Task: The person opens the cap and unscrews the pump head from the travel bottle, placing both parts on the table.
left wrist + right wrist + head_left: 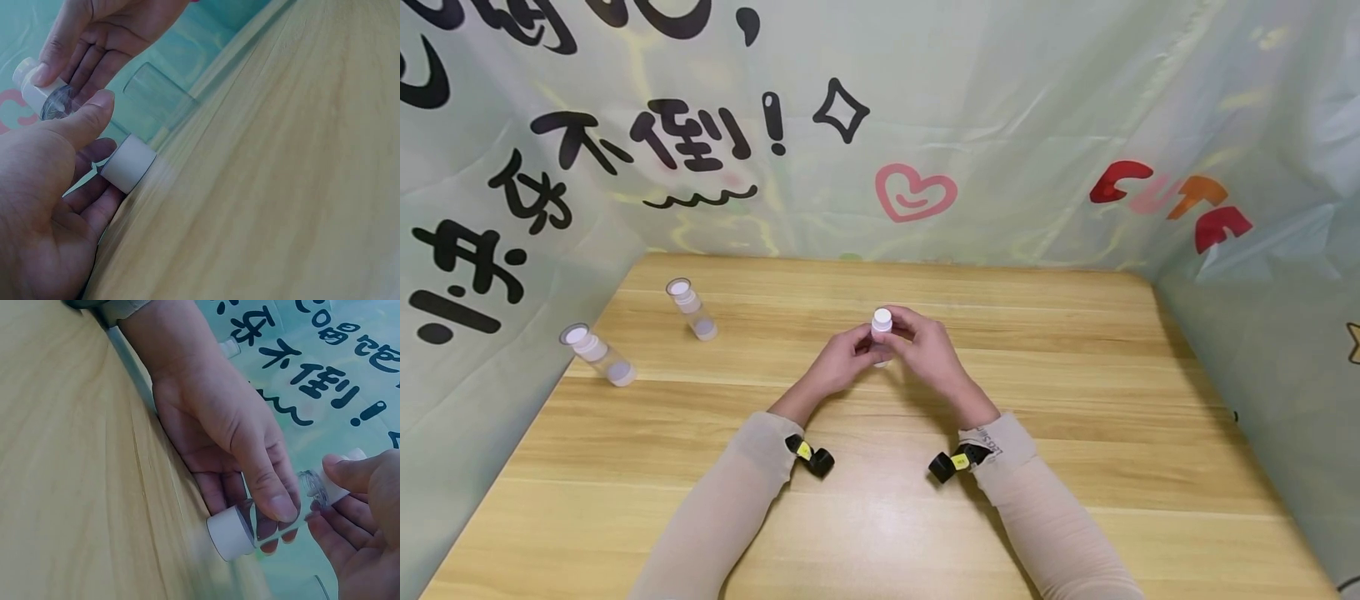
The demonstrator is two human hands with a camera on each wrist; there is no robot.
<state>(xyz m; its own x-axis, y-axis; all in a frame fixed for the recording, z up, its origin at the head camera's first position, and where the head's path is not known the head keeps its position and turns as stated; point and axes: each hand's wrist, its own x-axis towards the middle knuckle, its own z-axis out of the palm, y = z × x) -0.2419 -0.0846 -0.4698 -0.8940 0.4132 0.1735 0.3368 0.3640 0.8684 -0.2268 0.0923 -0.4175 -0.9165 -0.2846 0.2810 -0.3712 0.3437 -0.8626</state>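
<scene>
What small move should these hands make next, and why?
Perhaps twist the white top gently: the right hand already pinches it by thumb and fingers, while the left hand grips the clear bottle below, which should steady it.

Both hands [219,431] on a clear, white-ended bottle [231,534], wooden tabletop [69,462] alongside

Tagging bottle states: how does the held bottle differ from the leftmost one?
Cover: the held bottle has its white top bare; the leftmost bottle wears a clear cover.
Contact: the left hand and right hand grip the held bottle; the leftmost bottle stands untouched.
Shared: both have white tops and clear bodies.
</scene>
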